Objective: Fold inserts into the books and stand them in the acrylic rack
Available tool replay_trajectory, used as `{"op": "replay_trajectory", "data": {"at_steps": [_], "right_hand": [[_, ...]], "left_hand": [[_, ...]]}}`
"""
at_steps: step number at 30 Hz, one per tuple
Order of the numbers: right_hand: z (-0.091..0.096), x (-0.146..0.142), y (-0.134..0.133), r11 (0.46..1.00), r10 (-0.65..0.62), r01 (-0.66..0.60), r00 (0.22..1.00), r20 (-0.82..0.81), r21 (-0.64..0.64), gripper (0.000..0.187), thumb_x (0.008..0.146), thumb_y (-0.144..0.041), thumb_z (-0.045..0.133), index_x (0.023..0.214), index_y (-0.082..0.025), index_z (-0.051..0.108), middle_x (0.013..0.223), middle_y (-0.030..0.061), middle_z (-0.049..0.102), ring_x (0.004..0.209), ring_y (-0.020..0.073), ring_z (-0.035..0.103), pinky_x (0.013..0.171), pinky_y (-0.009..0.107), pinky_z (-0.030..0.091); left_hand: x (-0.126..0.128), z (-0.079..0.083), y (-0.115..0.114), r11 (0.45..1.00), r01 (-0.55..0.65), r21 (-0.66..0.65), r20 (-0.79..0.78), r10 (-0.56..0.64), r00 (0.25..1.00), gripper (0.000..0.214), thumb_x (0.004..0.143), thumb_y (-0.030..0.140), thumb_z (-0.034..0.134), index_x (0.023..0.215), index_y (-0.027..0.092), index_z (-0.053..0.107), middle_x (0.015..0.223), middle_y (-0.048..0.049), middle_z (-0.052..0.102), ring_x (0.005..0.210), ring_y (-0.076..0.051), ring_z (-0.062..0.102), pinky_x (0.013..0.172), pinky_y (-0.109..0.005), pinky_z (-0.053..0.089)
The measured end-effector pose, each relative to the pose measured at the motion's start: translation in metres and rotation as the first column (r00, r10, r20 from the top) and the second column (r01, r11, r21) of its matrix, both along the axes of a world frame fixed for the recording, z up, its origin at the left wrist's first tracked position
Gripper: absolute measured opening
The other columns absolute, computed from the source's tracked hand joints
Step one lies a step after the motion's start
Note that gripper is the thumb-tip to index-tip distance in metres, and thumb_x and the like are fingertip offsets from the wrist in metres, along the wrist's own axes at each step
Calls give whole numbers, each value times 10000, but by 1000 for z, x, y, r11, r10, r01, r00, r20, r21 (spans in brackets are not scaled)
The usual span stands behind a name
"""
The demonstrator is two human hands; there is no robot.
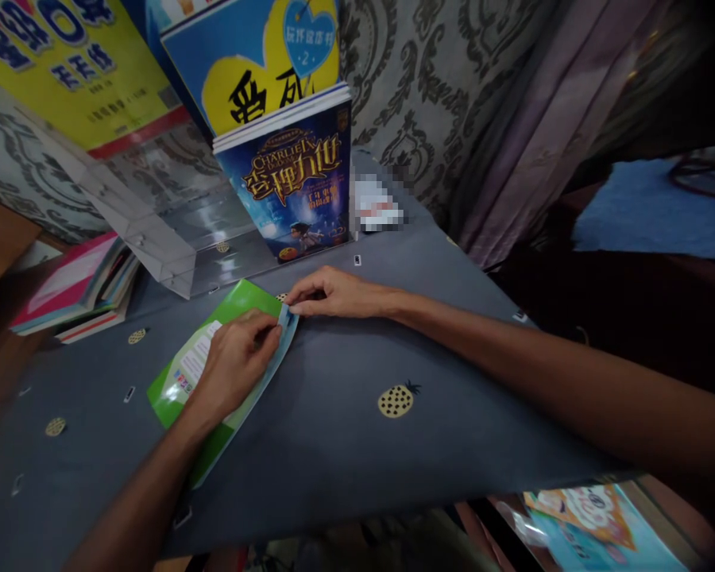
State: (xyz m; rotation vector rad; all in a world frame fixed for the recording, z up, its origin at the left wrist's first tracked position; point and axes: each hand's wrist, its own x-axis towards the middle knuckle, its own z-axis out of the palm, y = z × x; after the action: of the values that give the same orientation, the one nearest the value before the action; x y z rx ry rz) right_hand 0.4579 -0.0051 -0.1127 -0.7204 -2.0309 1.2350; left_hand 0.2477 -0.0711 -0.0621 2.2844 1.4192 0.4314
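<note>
Head view. The green-covered book (175,381) lies obliquely on the worktop (334,445), in front of the clear display rack (158,246). The right hand (330,294) has its grip pinched at the far corner; the left hand (238,353) covers the book, its grip's closure indeterminate. Probably light, pliable and somewhat slippery, the glossy book is best held by its edges.

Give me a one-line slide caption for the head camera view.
Left hand and right hand touch a green book on a grey tablecloth, before a clear rack of standing books.
</note>
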Motion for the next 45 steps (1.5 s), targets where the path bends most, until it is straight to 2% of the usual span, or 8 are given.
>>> {"op": "replay_trajectory", "data": {"at_steps": [5,11,16,23,30,36,42,45], "right_hand": [[1,0,-2,999,9,-9,1000,-6,-37,194,856,-190,649,1009,-145,759,848,14,755,752,126,654,687,238,487],[0,-1,-3,999,-33,33,999,-3,-35,192,858,-258,664,976,-149,770,856,26,762,758,136,657,697,249,492],[0,-1,-3,998,-8,7,1000,-11,-57,193,835,-200,652,983,-155,767,869,17,768,792,144,678,736,259,506],[2,-3,-5,997,-66,66,998,18,-33,187,843,-257,659,936,-137,769,815,21,744,729,129,642,686,248,476],[4,-1,-5,995,-11,11,1000,5,-104,201,829,-190,651,992,-140,759,846,22,743,752,127,644,693,244,477],[2,-4,-6,995,-61,61,998,-6,-79,177,845,-267,676,940,-144,762,828,24,737,738,129,628,687,251,472],[3,-1,-6,995,-9,9,1000,-4,-96,191,842,-238,669,986,-152,760,841,19,742,749,130,639,685,248,483],[2,-1,-6,997,-33,33,999,1,-77,201,844,-263,674,981,-146,764,858,27,752,764,135,647,705,252,483]], "left_hand": [[0,1,0,1000,2,6,-15,-2,1000,253,908,322,466,748,194,616,785,-21,643,716,-167,572,665,-309,376],[0,-1,0,1000,4,28,-16,-3,1000,240,909,296,475,739,195,611,797,-23,649,723,-166,571,674,-308,386],[-1,-2,-1,999,15,35,-2,-15,1000,239,922,298,480,759,198,624,781,-17,638,726,-168,576,722,-321,417],[1,-2,-2,996,23,82,-31,-21,999,240,920,288,480,743,203,617,789,-19,644,711,-165,571,711,-316,414],[1,-2,-3,997,22,72,-23,-20,1000,257,917,285,469,717,200,607,790,-20,647,706,-159,561,689,-307,408],[2,0,-4,997,28,71,-44,-25,999,254,929,266,472,734,198,620,791,-23,649,711,-160,571,677,-304,402],[2,0,-4,997,23,73,-56,-19,998,255,931,259,482,727,198,622,796,-24,655,717,-165,585,673,-305,406],[2,0,-4,996,24,85,-69,-18,997,260,931,263,481,728,197,629,798,-25,653,721,-166,587,698,-308,415]]}}
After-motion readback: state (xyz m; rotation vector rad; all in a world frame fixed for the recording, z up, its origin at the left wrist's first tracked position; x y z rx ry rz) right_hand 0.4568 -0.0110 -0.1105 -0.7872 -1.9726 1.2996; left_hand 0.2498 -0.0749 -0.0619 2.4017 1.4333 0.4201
